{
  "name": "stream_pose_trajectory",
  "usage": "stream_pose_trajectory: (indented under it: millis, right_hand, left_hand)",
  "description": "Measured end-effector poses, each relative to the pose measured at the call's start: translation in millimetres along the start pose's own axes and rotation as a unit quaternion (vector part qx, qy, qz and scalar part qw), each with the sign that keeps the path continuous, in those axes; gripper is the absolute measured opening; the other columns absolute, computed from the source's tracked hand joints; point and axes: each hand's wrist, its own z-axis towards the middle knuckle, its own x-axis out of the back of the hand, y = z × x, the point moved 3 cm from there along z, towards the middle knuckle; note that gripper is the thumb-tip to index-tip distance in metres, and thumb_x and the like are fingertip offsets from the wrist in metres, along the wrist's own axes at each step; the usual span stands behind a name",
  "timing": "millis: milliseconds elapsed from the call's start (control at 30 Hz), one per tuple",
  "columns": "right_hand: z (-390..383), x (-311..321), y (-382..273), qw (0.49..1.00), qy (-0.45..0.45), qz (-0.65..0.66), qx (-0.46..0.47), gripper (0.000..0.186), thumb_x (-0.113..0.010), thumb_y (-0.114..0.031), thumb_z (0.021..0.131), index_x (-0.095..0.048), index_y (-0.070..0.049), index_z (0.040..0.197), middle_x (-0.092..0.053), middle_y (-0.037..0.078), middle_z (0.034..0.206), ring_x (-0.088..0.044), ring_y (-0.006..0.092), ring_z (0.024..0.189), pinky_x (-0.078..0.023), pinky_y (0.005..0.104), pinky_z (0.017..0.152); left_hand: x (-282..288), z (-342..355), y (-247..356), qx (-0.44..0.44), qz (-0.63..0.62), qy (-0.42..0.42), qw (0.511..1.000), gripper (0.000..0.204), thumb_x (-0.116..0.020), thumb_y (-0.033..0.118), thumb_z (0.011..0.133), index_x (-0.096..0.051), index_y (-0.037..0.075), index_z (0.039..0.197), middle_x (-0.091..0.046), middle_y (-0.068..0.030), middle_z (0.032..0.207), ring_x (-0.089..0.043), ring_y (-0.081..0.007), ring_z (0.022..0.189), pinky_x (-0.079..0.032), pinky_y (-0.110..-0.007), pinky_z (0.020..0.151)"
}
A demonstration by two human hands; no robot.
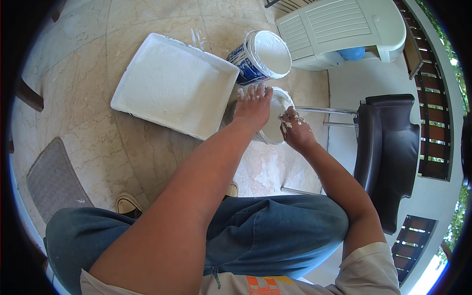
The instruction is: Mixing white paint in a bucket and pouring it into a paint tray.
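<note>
On a beige marble-tile floor with brownish veining, a white plastic bucket stands in front of the person. The left hand lies over its left side, fingers extended and slightly spread, the tips whitened. The right hand, spotted with white paint, bends its fingers at the right rim; whether they pinch anything cannot be told. Just beyond stands a blue-and-white paint bucket, white inside. Left of both buckets rests a broad rectangular paint tray, its interior covered in white.

At right, a dark brown padded chair with metal legs is near a white wall. Farther off, a cream plastic cabinet shows a rounded blue object at its opening. Brown slatted railing fills wall openings, greenery beyond. At left are a dark curved furniture leg and a grey textured panel.
</note>
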Motion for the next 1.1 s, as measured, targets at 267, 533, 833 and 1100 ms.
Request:
stream_pose_trajectory:
  millis: [267, 533, 833, 1100]
  right_hand:
    - [6.1, -5.3, -1.9, 0.999, -0.005, -0.041, 0.013, 0.024, -0.060, -0.009, 0.081, -0.054, -0.005, 0.104, -0.048, 0.021, 0.123, -0.057, 0.0353, 0.105, -0.053, 0.0423, 0.075]
    - [11.6, -9.8, 0.0, 0.998, -0.032, -0.051, -0.002, 0.032, -0.063, -0.010, 0.078, -0.054, -0.006, 0.108, -0.048, 0.021, 0.125, -0.055, 0.0364, 0.109, -0.052, 0.0426, 0.080]
    - [16.5, -2.2, 0.6, 0.999, -0.021, -0.043, -0.006, 0.027, -0.062, -0.009, 0.080, -0.056, -0.005, 0.105, -0.050, 0.020, 0.120, -0.058, 0.0355, 0.103, -0.053, 0.0417, 0.077]
    - [-6.4, 15.4, 6.8, 0.997, 0.026, 0.044, 0.064, 0.025, -0.060, 0.002, 0.079, -0.062, -0.001, 0.104, -0.055, 0.019, 0.110, -0.055, 0.0345, 0.102, -0.050, 0.0399, 0.081]
  left_hand:
    - [3.1, -0.8, 0.4, -0.007, -0.002, -0.002, 1.000, 0.045, -0.036, 0.015, 0.095, -0.036, 0.014, 0.139, -0.032, -0.0115, 0.147, -0.030, -0.0317, 0.137, -0.020, -0.053, 0.111]
    - [4.2, -0.1, 1.7, -0.015, -0.021, -0.005, 1.000, 0.045, -0.039, 0.014, 0.093, -0.037, 0.013, 0.138, -0.033, -0.0127, 0.146, -0.030, -0.0324, 0.137, -0.020, -0.054, 0.110]
    - [1.7, -0.1, 3.4, -0.005, -0.020, -0.014, 1.000, 0.044, -0.034, 0.014, 0.095, -0.035, 0.014, 0.139, -0.030, -0.0120, 0.148, -0.029, -0.0315, 0.138, -0.020, -0.054, 0.111]
    - [-1.3, 0.7, 3.5, 0.002, -0.024, -0.007, 1.000, 0.044, -0.035, 0.014, 0.095, -0.035, 0.013, 0.139, -0.030, -0.0119, 0.148, -0.030, -0.0312, 0.138, -0.020, -0.054, 0.111]
